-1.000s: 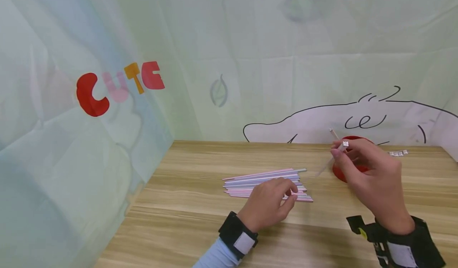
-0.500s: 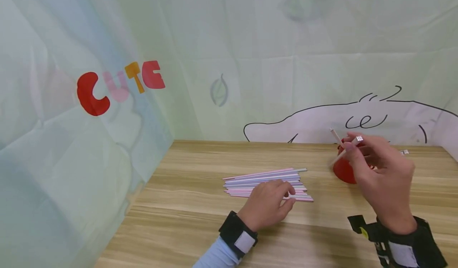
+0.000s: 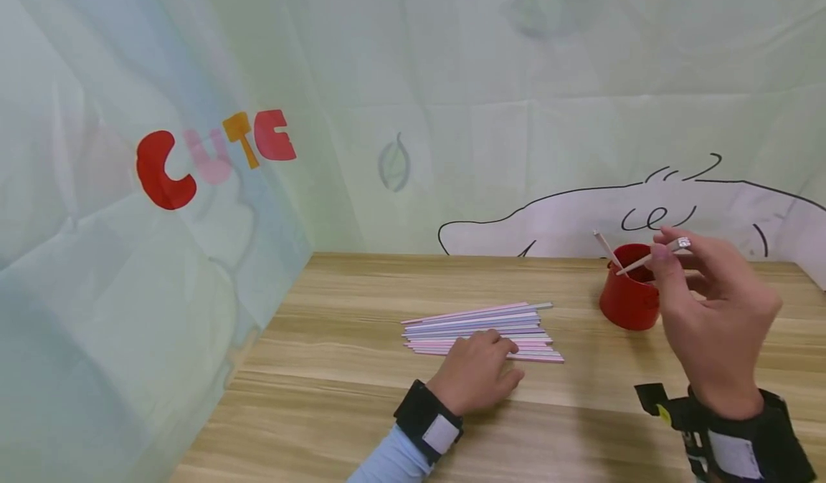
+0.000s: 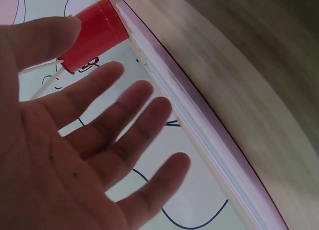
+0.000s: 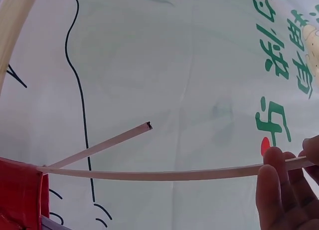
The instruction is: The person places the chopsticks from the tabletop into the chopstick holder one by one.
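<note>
My right hand [image 3: 719, 304] pinches a thin pale pink stick [image 5: 174, 175] near its shiny silver end, between thumb and fingers. The stick slants down leftward, its lower end at the mouth of a red cup [image 3: 626, 304]. Another pale stick [image 3: 605, 245] leans out of the cup's left side, crossing the held one near the rim in the right wrist view. My left hand [image 3: 474, 374] is over the near side of a spread of pastel sticks [image 3: 474, 319]. In the left wrist view its fingers [image 4: 107, 115] are loosely extended and hold nothing.
The wooden table [image 3: 323, 397] ends at a printed cloth backdrop [image 3: 361, 74] close behind the cup. A second cloth panel [image 3: 129, 289] with coloured letters rises along the left edge.
My right hand has moved rightward with the stick, bringing its lower end over the cup's mouth and uncovering more of the cup. My left fingers have shifted slightly left over the spread sticks.
</note>
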Tool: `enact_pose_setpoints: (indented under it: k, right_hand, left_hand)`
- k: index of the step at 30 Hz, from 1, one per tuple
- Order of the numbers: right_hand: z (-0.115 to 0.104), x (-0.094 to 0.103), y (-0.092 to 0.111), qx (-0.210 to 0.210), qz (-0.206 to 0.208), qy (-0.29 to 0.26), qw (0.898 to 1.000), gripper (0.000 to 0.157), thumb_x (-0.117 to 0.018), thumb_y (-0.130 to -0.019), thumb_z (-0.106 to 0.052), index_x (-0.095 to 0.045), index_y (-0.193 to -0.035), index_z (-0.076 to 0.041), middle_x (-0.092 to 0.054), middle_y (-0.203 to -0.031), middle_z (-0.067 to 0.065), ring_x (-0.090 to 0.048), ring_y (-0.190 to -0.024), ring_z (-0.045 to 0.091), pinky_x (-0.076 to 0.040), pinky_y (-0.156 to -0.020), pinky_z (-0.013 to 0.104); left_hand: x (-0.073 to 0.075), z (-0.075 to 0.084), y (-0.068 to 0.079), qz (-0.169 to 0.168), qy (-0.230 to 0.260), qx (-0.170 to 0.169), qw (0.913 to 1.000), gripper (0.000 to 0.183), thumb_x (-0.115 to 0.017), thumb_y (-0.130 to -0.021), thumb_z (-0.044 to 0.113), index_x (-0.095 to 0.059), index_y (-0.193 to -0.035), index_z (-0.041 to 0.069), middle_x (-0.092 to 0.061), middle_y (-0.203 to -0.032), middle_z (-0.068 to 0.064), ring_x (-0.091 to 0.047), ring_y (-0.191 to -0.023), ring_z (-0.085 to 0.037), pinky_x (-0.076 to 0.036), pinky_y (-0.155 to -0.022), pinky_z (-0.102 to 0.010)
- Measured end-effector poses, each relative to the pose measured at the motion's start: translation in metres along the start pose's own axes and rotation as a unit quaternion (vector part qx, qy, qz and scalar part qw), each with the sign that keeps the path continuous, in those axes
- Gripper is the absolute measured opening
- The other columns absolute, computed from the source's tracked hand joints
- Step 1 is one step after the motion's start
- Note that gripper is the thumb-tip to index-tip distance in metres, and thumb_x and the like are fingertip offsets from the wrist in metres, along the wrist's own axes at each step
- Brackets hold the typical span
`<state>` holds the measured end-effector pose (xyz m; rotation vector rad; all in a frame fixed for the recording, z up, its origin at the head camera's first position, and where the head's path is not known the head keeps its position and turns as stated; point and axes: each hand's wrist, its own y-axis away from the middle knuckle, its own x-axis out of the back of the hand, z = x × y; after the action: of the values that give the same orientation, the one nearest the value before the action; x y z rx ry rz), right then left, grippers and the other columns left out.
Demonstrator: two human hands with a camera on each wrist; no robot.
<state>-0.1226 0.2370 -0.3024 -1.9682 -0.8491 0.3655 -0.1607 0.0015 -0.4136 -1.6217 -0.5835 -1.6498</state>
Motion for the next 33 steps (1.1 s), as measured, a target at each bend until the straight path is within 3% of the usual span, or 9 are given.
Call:
enact_pose_setpoints:
  k: [7,18,23,33]
  right_hand:
    - [0.0,0.002,-0.003,-0.006,0.037,0.012,0.999,0.022,-0.066,-0.083,-0.006,-0.069,-0.105,-0.007,-0.067,-0.103,0.01,-0.059,-0.084,0.0,-0.043,-0.072,0.008]
    - [0.005,0.004,-0.003,0.017,0.078,0.024,0.997,0.02,-0.065,-0.085,-0.009,-0.07,-0.105,-0.009,-0.067,-0.1,0.014,-0.059,-0.084,0.001,-0.043,-0.073,0.009]
    - [0.008,0.002,-0.003,0.005,0.057,0.038,0.998,0.023,-0.065,-0.084,-0.01,-0.069,-0.108,-0.009,-0.067,-0.1,0.014,-0.057,-0.085,-0.002,-0.042,-0.073,0.008]
    - [0.013,0.005,0.001,-0.027,0.009,0.093,0.995,0.033,-0.062,-0.086,-0.021,-0.062,-0.119,-0.027,-0.065,-0.109,0.006,-0.051,-0.078,-0.013,-0.04,-0.07,0.005]
  left_hand:
    - [-0.001,-0.001,0.003,-0.045,0.0,0.027,0.9986,0.04,-0.053,-0.089,0.046,-0.061,-0.117,0.018,-0.06,-0.11,-0.001,-0.052,-0.099,-0.017,-0.049,-0.078,-0.04]
    - [-0.001,-0.003,0.004,-0.073,0.0,0.037,0.9967,0.042,-0.051,-0.09,0.047,-0.058,-0.121,0.02,-0.058,-0.115,0.001,-0.051,-0.103,-0.018,-0.046,-0.083,-0.044]
    - [0.0,-0.003,0.004,-0.072,0.004,0.037,0.9967,0.041,-0.051,-0.09,0.047,-0.058,-0.121,0.021,-0.06,-0.113,0.001,-0.053,-0.1,-0.017,-0.046,-0.083,-0.043]
    - [0.001,-0.001,0.003,-0.053,0.006,0.021,0.9983,0.037,-0.053,-0.09,0.043,-0.06,-0.117,0.019,-0.065,-0.103,0.004,-0.058,-0.089,-0.012,-0.046,-0.075,-0.037]
